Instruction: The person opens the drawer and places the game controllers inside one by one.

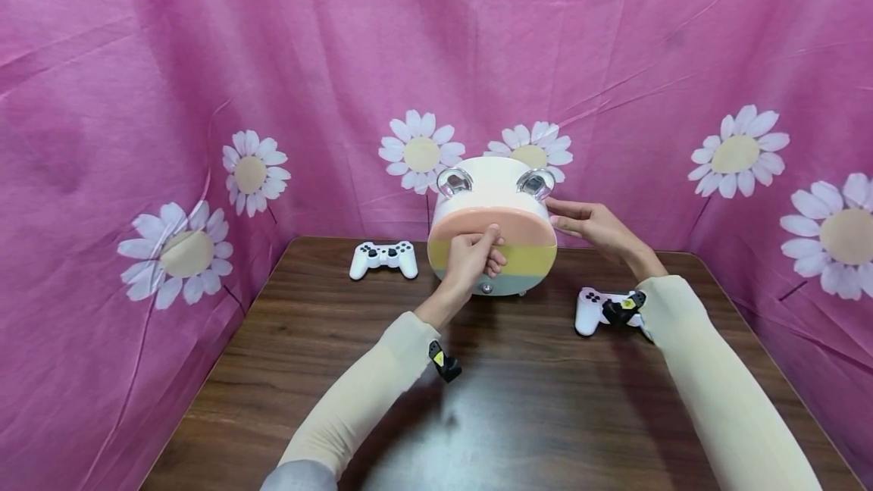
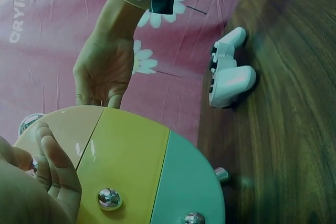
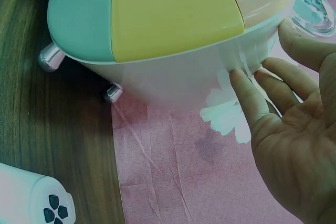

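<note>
A round storage box (image 1: pixel 499 182) with a white shell stands at the back of the table. Its front has a peach drawer (image 1: pixel 477 223) on top, a yellow drawer (image 1: pixel 535 258) in the middle and a teal drawer (image 1: pixel 511 286) below, with silver knobs. My left hand (image 1: pixel 470 258) pinches the peach drawer's knob (image 2: pixel 34 166), which the fingers mostly hide. On the box's right side rest the fingertips of my right hand (image 3: pixel 294 114), the thumb near the front rim. All the drawers sit flush in the front.
One white game controller (image 1: pixel 383 259) lies left of the box on the wooden table (image 1: pixel 532 400). Another white controller (image 1: pixel 588 312) is to the right, partly under my right wrist. A pink curtain (image 1: pixel 327 82) with printed daisies hangs behind and at both sides.
</note>
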`<move>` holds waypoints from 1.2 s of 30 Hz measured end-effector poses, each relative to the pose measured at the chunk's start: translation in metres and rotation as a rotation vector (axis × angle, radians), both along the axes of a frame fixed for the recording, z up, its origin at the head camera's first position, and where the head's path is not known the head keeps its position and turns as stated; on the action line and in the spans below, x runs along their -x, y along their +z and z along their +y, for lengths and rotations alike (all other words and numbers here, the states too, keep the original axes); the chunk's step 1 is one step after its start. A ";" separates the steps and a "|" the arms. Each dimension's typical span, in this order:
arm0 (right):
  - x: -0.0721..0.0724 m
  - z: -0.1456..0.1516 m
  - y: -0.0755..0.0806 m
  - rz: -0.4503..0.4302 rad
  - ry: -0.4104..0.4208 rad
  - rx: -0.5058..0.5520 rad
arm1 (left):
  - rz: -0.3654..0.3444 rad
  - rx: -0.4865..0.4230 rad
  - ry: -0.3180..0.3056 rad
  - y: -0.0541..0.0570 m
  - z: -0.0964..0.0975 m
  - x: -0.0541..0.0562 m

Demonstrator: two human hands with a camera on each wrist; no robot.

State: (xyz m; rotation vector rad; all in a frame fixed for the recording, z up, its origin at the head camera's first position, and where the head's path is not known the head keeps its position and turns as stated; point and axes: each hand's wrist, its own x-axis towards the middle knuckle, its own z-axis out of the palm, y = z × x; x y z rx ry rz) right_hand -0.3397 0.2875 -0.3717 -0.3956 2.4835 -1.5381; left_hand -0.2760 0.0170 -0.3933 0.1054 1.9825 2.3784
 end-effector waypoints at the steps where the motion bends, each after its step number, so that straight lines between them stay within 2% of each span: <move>1: 0.000 0.000 0.000 -0.001 0.001 0.000 | 0.002 0.003 -0.002 0.000 0.000 0.000; 9: 0.000 -0.001 0.000 0.000 0.001 -0.006 | 0.050 0.078 -0.068 -0.004 -0.016 -0.001; 13: 0.000 -0.001 -0.001 -0.001 0.002 -0.022 | 0.069 0.137 -0.073 -0.009 -0.026 -0.004; 17: 0.001 -0.001 -0.001 -0.010 0.001 0.000 | 0.060 0.204 -0.063 -0.017 -0.032 -0.006; 25: 0.001 -0.002 -0.002 -0.012 0.005 0.028 | -0.008 0.295 -0.048 -0.037 -0.032 -0.004; 30: 0.000 -0.002 -0.003 -0.015 0.004 0.066 | -0.058 0.236 -0.087 -0.041 -0.027 -0.002; 36: 0.001 -0.001 -0.003 -0.009 -0.002 0.040 | -0.127 0.139 -0.098 -0.043 -0.019 0.000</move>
